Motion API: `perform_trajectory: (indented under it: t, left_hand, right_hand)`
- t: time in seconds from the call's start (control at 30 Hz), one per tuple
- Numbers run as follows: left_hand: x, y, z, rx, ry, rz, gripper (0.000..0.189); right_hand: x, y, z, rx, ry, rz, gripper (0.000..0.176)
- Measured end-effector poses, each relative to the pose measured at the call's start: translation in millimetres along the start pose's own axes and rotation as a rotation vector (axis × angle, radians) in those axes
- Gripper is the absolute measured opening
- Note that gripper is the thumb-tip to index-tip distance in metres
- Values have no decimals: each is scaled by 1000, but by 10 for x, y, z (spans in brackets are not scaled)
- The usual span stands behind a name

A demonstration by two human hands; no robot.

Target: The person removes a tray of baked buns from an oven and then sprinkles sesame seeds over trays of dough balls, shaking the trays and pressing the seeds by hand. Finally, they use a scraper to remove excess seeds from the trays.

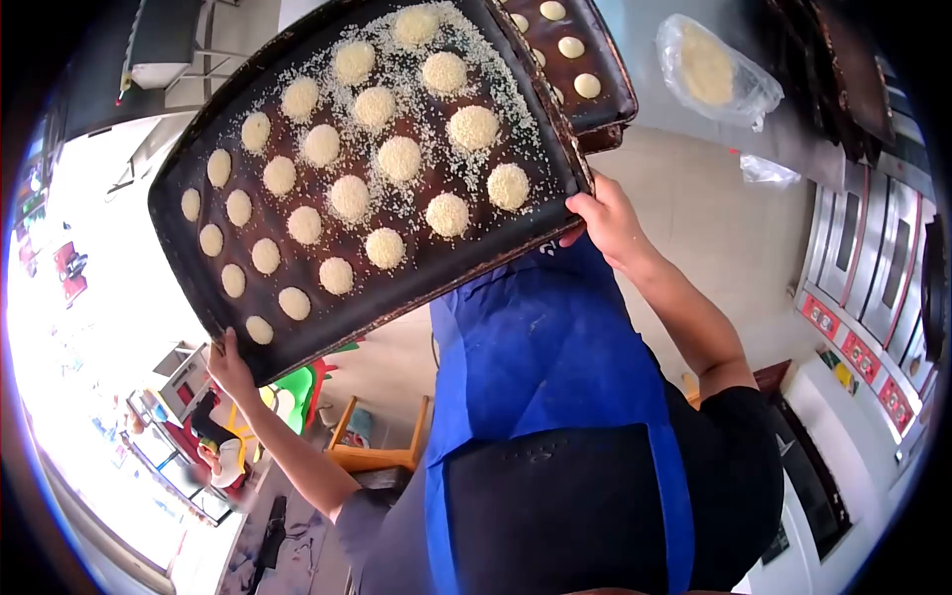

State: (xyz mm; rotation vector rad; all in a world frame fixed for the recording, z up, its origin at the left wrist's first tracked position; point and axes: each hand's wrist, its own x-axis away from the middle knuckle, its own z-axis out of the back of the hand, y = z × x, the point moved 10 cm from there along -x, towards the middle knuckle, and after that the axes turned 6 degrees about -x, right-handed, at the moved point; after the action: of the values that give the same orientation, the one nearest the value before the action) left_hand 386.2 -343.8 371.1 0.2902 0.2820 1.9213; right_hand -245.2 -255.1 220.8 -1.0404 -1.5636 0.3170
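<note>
A large dark baking tray (pixel 327 332) is held up and tilted in front of my body. Several round dough pieces (pixel 399 159) coated in sesame seeds sit on it in rows. Loose seeds (pixel 506 89) are scattered thickly over its upper right part and thin out toward the left. My left hand (pixel 231 367) grips the lower left corner, fingers closed on the rim. At the right-hand corner my right hand (pixel 610 223) holds the tray, thumb over the edge and the other fingers mostly hidden underneath.
Behind it, a second dark tray (pixel 605 99) holds small pale dough rounds on a metal table (pixel 635 40). A clear plastic bag (pixel 716 71) with something pale lies there. Stacked dark trays (pixel 843 79) stand upper right, steel ovens (pixel 873 258) at right, a wooden chair (pixel 372 458) lower left.
</note>
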Motion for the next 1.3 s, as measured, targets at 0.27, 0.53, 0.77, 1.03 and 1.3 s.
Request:
perform_trajectory:
  t: [0.27,0.53,0.77,1.03,1.3]
  left_hand:
    - [-71,106,3,-7,-28,-28,35]
    - [-672,185,869,-137,-139,-127,36]
    - [-1002,1559,1168,-478,-347,-55,28]
    - [-1181,2294,1808,-594,-353,-116,31]
    - [-1264,2582,2045,-576,-219,-92,21]
  right_hand:
    - [115,125,53,-22,50,32,23]
    - [522,-87,-143,-84,44,-176,22]
    - [176,83,30,-149,-33,-275,20]
    - [318,-9,-36,-273,-123,-334,18]
    - [222,-37,-43,-349,-207,-323,20]
